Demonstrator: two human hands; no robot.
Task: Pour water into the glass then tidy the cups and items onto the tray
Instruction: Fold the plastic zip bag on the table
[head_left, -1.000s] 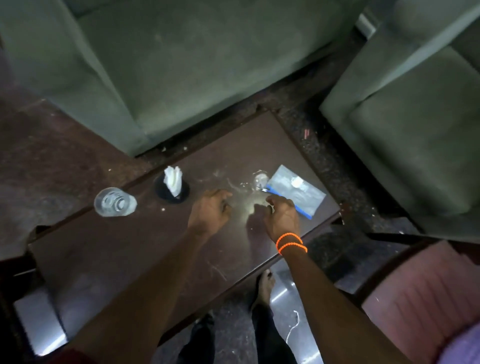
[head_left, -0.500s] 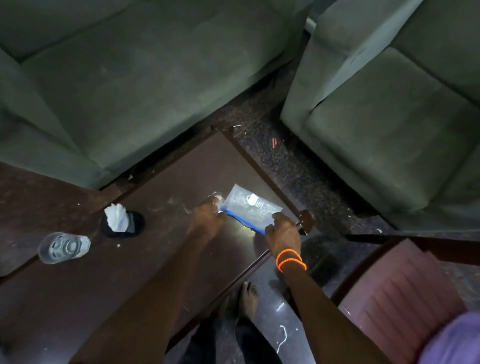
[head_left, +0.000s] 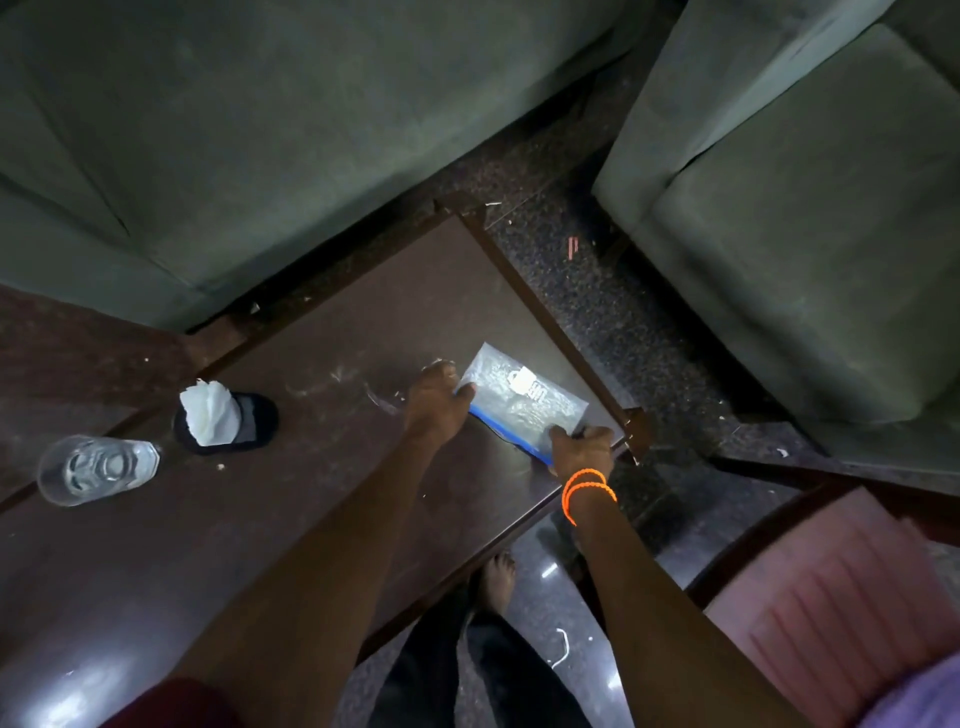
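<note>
A clear plastic water pouch (head_left: 524, 400) with a blue edge and a white label lies flat near the right end of the dark wooden table (head_left: 291, 499). My left hand (head_left: 436, 405) grips the pouch's left corner. My right hand (head_left: 582, 449), with orange bands on the wrist, grips its lower right corner near the table edge. An empty clear glass (head_left: 93, 470) stands at the table's left. Beside it sits a dark round holder (head_left: 228, 423) with white tissue sticking out. No tray is in view.
Green sofas stand behind the table (head_left: 270, 145) and to the right (head_left: 810, 249). A pink cushioned seat (head_left: 841, 603) is at lower right. Speckled floor runs between table and right sofa. My feet are under the table's near edge.
Both hands moved right from the table's middle onto the pouch and now hold its two ends. The view has shifted right, so the glass and tissue holder sit further left.
</note>
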